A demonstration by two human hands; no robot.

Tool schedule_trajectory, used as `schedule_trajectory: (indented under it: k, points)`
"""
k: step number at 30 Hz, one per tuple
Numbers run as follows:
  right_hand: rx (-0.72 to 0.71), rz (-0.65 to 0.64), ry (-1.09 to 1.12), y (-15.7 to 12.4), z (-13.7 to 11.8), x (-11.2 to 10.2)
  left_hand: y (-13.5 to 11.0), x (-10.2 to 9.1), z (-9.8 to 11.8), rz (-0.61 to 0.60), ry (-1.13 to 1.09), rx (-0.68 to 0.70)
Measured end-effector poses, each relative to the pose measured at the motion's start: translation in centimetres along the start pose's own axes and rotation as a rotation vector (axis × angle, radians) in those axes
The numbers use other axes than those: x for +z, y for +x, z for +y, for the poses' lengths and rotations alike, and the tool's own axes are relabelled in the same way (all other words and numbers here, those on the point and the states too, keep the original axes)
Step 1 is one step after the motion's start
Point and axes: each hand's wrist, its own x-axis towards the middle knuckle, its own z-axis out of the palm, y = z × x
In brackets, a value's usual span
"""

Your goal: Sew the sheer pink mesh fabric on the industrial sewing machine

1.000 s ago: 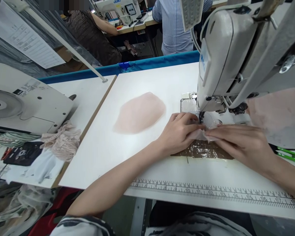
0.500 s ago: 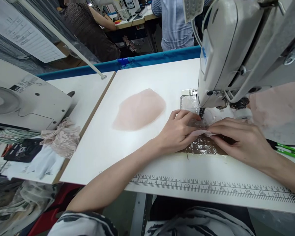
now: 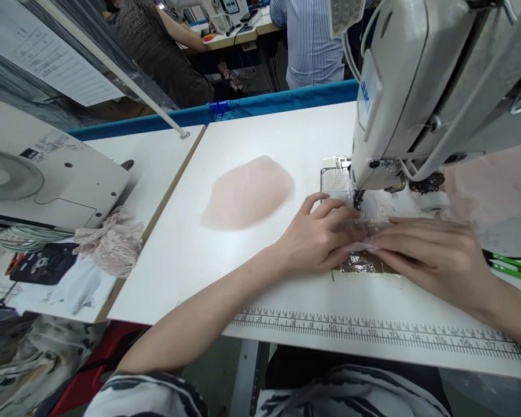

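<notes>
My left hand (image 3: 319, 234) and my right hand (image 3: 429, 255) meet just in front of the needle of a white sewing machine (image 3: 421, 87). Both press and pinch a small pale pink fabric piece (image 3: 364, 246) flat on the taped plate (image 3: 362, 263) under the presser foot. The fingers of both hands are close together on the fabric. Most of that piece is hidden under my fingers. A loose pile of pale pink fabric pieces (image 3: 247, 192) lies on the white table (image 3: 260, 272) left of my left hand.
A printed ruler (image 3: 373, 331) runs along the table's front edge. More pink fabric (image 3: 495, 191) lies right of the machine, with green-handled snips (image 3: 514, 266) nearby. Another machine (image 3: 43, 174), lace trim (image 3: 113, 240) and a dark tool pouch (image 3: 43, 263) are left. Two people sit behind a blue partition (image 3: 243, 110).
My hands have shifted slightly while handling the small fabric piece at the needle; its lifted edge now lies flatter under my fingers. The view has tilted a little.
</notes>
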Motion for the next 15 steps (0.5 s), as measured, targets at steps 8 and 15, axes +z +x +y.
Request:
schedule_trajectory:
  k: [8, 15]
  points:
    - [-0.154, -0.2, -0.176, 0.1, -0.7, -0.9, -1.1, -0.7, 1.8, 0.003, 0.228, 0.113]
    - [-0.127, -0.165, -0.146, -0.2, -0.8, -0.7, -1.3, -0.7, 2.1, -0.037, 0.243, 0.091]
